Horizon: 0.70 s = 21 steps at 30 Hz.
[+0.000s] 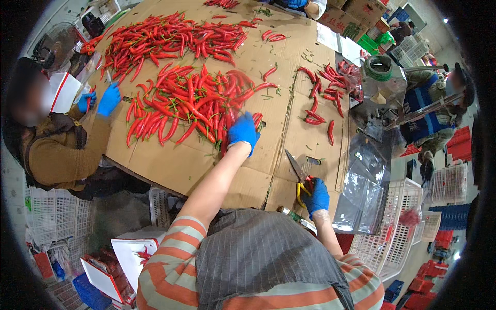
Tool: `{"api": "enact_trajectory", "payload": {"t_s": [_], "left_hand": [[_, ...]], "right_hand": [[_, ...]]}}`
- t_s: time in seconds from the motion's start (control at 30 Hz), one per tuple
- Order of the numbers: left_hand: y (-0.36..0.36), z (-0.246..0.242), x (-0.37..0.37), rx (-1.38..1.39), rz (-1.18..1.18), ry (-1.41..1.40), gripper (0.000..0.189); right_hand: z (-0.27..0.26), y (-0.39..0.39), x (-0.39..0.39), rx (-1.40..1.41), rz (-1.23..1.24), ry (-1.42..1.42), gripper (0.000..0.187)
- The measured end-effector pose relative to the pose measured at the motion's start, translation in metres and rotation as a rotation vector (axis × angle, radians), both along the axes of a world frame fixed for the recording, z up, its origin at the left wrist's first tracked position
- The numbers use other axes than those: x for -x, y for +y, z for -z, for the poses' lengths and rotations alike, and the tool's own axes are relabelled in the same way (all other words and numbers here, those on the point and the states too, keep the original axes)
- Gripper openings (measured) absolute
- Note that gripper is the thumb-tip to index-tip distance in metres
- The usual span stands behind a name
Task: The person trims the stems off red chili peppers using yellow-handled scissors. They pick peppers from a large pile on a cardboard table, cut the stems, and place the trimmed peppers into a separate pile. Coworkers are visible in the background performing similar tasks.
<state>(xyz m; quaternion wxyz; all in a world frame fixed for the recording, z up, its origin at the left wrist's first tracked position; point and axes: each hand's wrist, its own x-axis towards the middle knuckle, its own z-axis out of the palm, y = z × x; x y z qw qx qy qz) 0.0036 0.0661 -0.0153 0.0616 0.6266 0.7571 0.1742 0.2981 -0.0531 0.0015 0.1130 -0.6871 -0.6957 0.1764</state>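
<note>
My left hand [244,133], in a blue glove, reaches into the near right edge of a pile of red chili peppers [190,100]; its fingers are partly hidden and peppers lie against them. In my right hand [316,197], also gloved in blue, is a pair of scissors [297,170] with yellow and red handles, its dark blades pointing away from me to the upper left. Beyond the near pile spreads a larger heap of red peppers [155,42]. Loose peppers [330,132] and bits of green stem lie on the cardboard [248,182] covering the table.
A co-worker's blue-gloved hands [109,99] are at the table's left edge. A metal machine [383,81] and clear plastic sheets [362,182] are at the right, with another person beyond. White plastic crates [399,228] stand at lower right. A tool with a green handle [292,214] lies near my apron.
</note>
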Motion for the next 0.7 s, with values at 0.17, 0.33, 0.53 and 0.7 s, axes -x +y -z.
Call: {"api": "enact_trajectory", "payload": {"t_s": [0.17,0.33,0.53,0.7], "left_hand": [[-0.01,-0.008,0.016,0.366,0.052,-0.196,0.043],[-0.019,-0.018,0.022,0.471,0.161,-0.169,0.037],[-0.043,0.0,0.04,0.183,0.065,-0.628,0.032],[-0.06,-0.022,0.062,0.135,-0.075,-1.505,0.02]], "right_hand": [[-0.002,-0.001,-0.002,0.002,-0.022,-0.02,0.048],[-0.007,0.004,-0.008,0.078,0.017,0.121,0.045],[-0.012,0.007,0.006,0.052,0.026,0.417,0.037],[-0.024,0.002,0.032,0.019,-0.011,0.659,0.039]]}}
